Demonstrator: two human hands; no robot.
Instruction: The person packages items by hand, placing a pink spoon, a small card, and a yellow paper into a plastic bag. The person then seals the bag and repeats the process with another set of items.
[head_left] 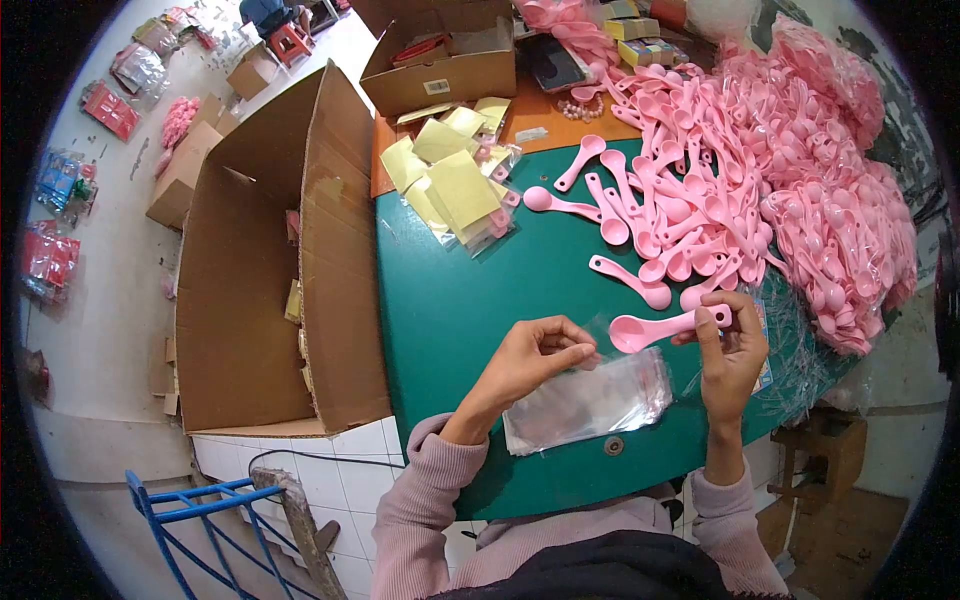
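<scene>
One pink spoon (648,331) is held above the near part of the green table (455,325), bowl to the left, handle to the right. The handle is pinched near its holed end between the thumb and fingers of the right hand (735,350); this grip is judged to be chosen so that the bowl is left free and uncovered. The thumb and fingertips of the left hand (540,355) are pressed together just left of the bowl, on what appears to be a clear film (599,326), though its edges cannot be made out.

Beneath both hands, a stack of clear bags (585,405) is laid flat at the near side, presumably so that single bags can be reached easily. Loose spoons (690,205) are heaped beyond the right hand, apparently for short reach, with a plastic sack of spoons (840,245) set at the far right, probably as reserve stock. Packets with yellow cards (460,190) are piled far left, seemingly kept apart from the loose spoons. A tall open carton (345,240) is stood against the table's left edge, where its opening is judged accessible from the pile.
</scene>
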